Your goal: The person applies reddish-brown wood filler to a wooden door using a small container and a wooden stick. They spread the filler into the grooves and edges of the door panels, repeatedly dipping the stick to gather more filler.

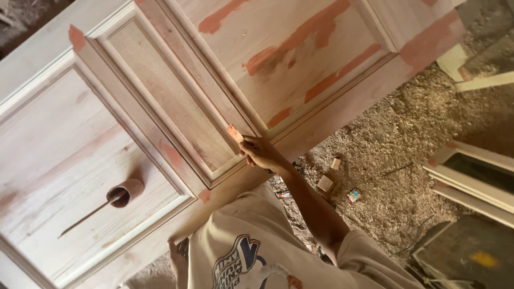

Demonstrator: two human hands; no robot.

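The right hand (261, 152) has its fingers clamped on a small reddish scraper (234, 132) against the panelled door (64, 139). The left hand (178, 260) grips the door's edge, fingers curled. A small colourful packet (353, 195) lies on the sawdust floor (407, 139).

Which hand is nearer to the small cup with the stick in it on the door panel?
Left. The left hand grips the door's lower edge, below and right of the cup. The right hand is farther right, pressing a reddish scraper against the panel moulding.
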